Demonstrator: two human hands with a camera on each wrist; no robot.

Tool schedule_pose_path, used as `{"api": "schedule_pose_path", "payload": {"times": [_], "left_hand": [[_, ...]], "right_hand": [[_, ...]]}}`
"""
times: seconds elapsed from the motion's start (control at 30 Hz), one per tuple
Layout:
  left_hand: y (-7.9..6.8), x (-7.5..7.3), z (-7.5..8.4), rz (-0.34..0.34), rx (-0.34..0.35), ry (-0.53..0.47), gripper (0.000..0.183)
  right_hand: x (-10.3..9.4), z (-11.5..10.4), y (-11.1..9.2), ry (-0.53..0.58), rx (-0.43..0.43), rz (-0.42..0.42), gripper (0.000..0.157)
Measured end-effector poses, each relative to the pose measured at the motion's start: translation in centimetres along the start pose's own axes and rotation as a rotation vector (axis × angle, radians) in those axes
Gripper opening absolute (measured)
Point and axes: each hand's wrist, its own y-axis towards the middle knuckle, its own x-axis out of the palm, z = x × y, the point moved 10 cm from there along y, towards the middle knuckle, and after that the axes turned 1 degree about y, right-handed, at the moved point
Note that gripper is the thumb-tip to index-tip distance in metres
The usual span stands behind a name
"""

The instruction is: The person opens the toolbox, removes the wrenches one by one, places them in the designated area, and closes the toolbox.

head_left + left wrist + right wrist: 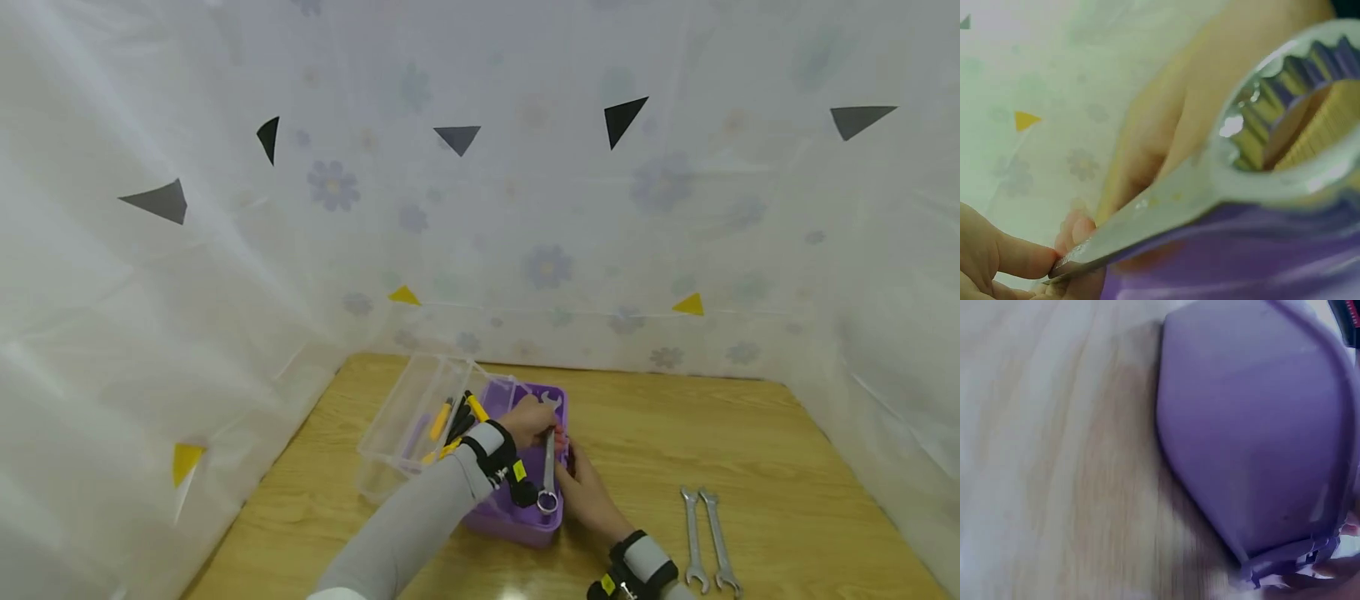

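My left hand [531, 419] pinches a combination wrench [550, 471] by its shaft, above the purple toolbox [517, 532]. The wrench's ring end [1225, 134] points toward me and its open jaw end lies away from me. At the toolbox's right side, my right hand [588, 496] holds the wall by the rim. In the right wrist view, the fingers [1335, 584] of that hand show beside a latch [1285, 557] on the purple wall [1254, 425].
The clear lid [397, 408] lies folded open to the left, with yellow-and-black tools [441, 419] over it. Two open-end wrenches [693, 537] lie on the wooden table [637, 417] at the right. White sheeting [480, 225] surrounds the table.
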Motion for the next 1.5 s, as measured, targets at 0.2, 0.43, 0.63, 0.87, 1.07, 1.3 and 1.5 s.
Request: {"api": "schedule_pose_path", "payload": {"times": [0.2, 0.43, 0.63, 0.87, 1.07, 1.3, 1.5], "left_hand": [[-0.3, -0.3, 0.2, 0.025, 0.006, 0.001, 0.026], [-0.8, -0.9, 1.6, 0.026, 0.056, -0.025, 0.026], [-1.1, -1.0, 3.2, 0.011, 0.107, -0.040, 0.027], [-1.6, -0.4, 3.9, 0.008, 0.137, -0.030, 0.024], [-1.9, -0.5, 4.4, 0.018, 0.163, 0.001, 0.024], [-2.4, -0.7, 4.9, -0.043, 0.175, 0.083, 0.023], [-2.2, -0.7, 5.8, -0.088, 0.188, 0.103, 0.025]], "right_hand": [[-2.1, -1.5, -0.7, 0.117, 0.025, 0.129, 0.060], [-3.2, -2.9, -0.1, 0.243, 0.089, 0.129, 0.063], [-3.6, -3.5, 0.9, 0.385, 0.120, 0.140, 0.060], [-1.6, -4.4, 1.4, 0.501, 0.174, -0.003, 0.051], [-0.5, -5.6, 1.6, 0.548, 0.168, -0.103, 0.046], [-0.6, -5.9, 1.3, 0.543, 0.151, -0.114, 0.050], [-0.9, -5.9, 1.2, 0.462, 0.121, -0.155, 0.044]]}}
